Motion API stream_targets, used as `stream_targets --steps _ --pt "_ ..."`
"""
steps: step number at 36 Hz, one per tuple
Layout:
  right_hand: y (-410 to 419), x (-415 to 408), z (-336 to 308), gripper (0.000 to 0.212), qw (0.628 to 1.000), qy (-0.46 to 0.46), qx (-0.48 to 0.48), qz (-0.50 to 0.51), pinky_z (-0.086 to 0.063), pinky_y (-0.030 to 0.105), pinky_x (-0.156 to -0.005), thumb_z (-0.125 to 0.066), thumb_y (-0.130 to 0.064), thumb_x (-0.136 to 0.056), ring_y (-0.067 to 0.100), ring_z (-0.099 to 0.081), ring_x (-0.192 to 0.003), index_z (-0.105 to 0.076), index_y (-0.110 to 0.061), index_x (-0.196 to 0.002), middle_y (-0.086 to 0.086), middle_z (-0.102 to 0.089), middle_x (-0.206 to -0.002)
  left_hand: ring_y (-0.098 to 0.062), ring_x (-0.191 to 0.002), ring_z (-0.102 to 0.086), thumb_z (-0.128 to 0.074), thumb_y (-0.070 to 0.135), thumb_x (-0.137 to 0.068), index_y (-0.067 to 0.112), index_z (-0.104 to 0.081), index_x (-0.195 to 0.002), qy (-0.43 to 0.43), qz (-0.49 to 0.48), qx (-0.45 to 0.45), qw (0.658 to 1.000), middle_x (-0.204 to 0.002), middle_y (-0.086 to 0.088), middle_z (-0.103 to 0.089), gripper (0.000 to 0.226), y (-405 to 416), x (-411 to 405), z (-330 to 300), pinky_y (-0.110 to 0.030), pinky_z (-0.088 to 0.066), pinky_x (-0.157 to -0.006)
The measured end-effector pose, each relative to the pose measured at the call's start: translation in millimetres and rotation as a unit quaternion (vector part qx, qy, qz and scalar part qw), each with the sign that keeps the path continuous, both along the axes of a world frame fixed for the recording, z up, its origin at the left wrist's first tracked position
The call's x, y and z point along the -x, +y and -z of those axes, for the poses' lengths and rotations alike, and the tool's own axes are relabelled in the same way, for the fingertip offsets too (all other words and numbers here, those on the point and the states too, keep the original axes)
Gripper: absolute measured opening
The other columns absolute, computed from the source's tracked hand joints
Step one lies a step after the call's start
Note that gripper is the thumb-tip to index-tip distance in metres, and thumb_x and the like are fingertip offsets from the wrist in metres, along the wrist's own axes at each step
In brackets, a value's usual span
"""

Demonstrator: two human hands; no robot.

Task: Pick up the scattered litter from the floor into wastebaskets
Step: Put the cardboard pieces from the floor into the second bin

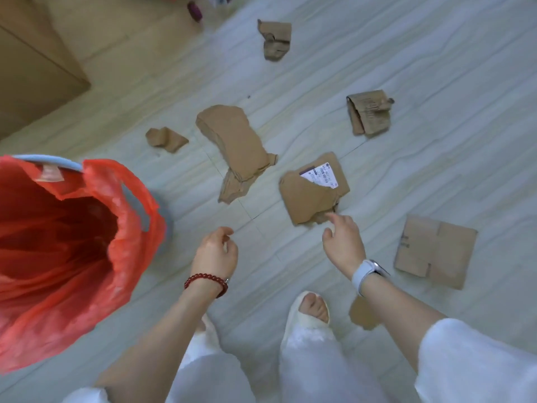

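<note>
Several torn brown cardboard pieces lie on the pale floor. One with a white label lies just beyond my right hand, whose open fingers almost touch its near edge. A long curved piece lies left of it, a small scrap further left, a flat square piece to the right, and a folded one and a crumpled one further off. My left hand hovers empty with loosely curled fingers beside the wastebasket, lined with a red plastic bag.
A large cardboard box stands at the upper left. A dark purple object lies at the top edge. My feet in white slippers are below the hands, with another cardboard scrap beside my right foot.
</note>
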State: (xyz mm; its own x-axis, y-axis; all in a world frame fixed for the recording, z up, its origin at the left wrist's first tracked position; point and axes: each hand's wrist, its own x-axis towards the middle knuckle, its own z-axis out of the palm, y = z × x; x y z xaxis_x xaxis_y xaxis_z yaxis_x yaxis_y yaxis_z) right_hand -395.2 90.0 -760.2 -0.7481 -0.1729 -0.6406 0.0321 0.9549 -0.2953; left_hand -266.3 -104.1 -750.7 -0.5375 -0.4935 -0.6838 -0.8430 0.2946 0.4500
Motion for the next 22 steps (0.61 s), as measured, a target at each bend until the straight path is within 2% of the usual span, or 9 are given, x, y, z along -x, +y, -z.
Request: stream_targets --steps 4,7,9,12,15,18,20,22 --pt "2 30 72 0.053 0.99 0.11 -0.007 -0.086 -0.032 0.045 -0.101 -0.05 -0.017 -0.089 0.032 -0.032 -0.13 -0.034 -0.013 -0.14 0.01 -0.035 -0.143 -0.034 -0.125 -0.037 -0.047 0.015 -0.091 0.005 -0.045 -0.132 -0.024 -0.005 0.046 0.999 -0.133 -0.019 -0.044 0.042 -1 23 94 -0.036 -0.031 -0.102" --pt "-3 53 118 0.064 0.979 0.132 -0.02 -0.157 -0.018 0.045 -0.111 -0.048 -0.032 -0.092 0.022 -0.017 -0.141 -0.017 -0.02 -0.146 0.004 -0.02 -0.153 -0.033 -0.131 -0.025 -0.049 0.03 -0.092 0.008 -0.034 -0.139 -0.015 -0.002 0.114 0.993 -0.143 -0.016 -0.032 0.053 -13 49 151 -0.043 -0.029 -0.102" --pt "-6 63 142 0.071 0.972 0.134 -0.04 -0.191 -0.016 0.044 -0.112 -0.049 -0.039 -0.091 0.019 -0.019 -0.14 -0.011 -0.021 -0.147 0.003 -0.025 -0.151 -0.033 -0.133 -0.021 -0.053 0.042 -0.088 0.009 -0.029 -0.14 -0.018 -0.007 0.153 0.988 -0.146 -0.014 -0.025 0.066 -20 63 180 -0.046 -0.029 -0.102" --pt "-12 71 165 0.065 0.968 0.138 -0.051 -0.205 -0.025 0.042 -0.104 -0.05 -0.045 -0.089 0.023 -0.034 -0.13 -0.024 -0.021 -0.143 0.005 -0.042 -0.138 -0.032 -0.133 -0.02 -0.063 0.049 -0.078 0.008 -0.031 -0.137 -0.018 -0.008 0.203 0.979 -0.145 -0.013 -0.024 0.078 -24 77 208 -0.048 -0.023 -0.104" --pt "-16 77 170 0.046 0.985 0.099 0.044 -0.133 -0.036 0.036 -0.097 -0.053 -0.038 -0.09 0.023 -0.048 -0.12 -0.045 -0.017 -0.13 0.004 -0.055 -0.127 -0.031 -0.127 -0.028 -0.074 0.043 -0.071 0.008 -0.04 -0.128 0.011 -0.043 0.21 0.977 -0.135 -0.013 -0.035 0.075 -25 85 212 -0.046 -0.025 -0.102" --pt "-18 83 156 0.03 0.987 0.051 0.147 -0.039 -0.042 0.031 -0.089 -0.052 -0.029 -0.092 0.02 -0.055 -0.11 -0.056 -0.018 -0.119 0.0 -0.062 -0.115 -0.031 -0.115 -0.041 -0.078 0.032 -0.069 0.008 -0.043 -0.115 0.019 -0.077 0.146 0.986 -0.122 -0.012 -0.045 0.062 -31 88 207 -0.045 -0.038 -0.095" --pt "-22 86 140 0.025 0.979 0.049 0.196 0.006 -0.038 0.023 -0.079 -0.051 -0.024 -0.093 0.016 -0.055 -0.102 -0.059 -0.015 -0.115 -0.002 -0.06 -0.104 -0.031 -0.097 -0.05 -0.075 0.024 -0.073 0.011 -0.038 -0.104 0.036 -0.091 0.093 0.991 -0.109 -0.012 -0.051 0.05 -38 89 197 -0.042 -0.046 -0.083" --pt "-26 91 122 0.022 0.97 0.059 0.232 0.044 -0.034 0.02 -0.076 -0.05 -0.021 -0.094 0.012 -0.052 -0.096 -0.062 -0.011 -0.111 -0.001 -0.058 -0.1 -0.028 -0.083 -0.05 -0.07 0.02 -0.078 0.012 -0.034 -0.105 0.049 -0.089 0.051 0.994 -0.097 -0.009 -0.051 0.045 -44 89 184 -0.037 -0.045 -0.072"
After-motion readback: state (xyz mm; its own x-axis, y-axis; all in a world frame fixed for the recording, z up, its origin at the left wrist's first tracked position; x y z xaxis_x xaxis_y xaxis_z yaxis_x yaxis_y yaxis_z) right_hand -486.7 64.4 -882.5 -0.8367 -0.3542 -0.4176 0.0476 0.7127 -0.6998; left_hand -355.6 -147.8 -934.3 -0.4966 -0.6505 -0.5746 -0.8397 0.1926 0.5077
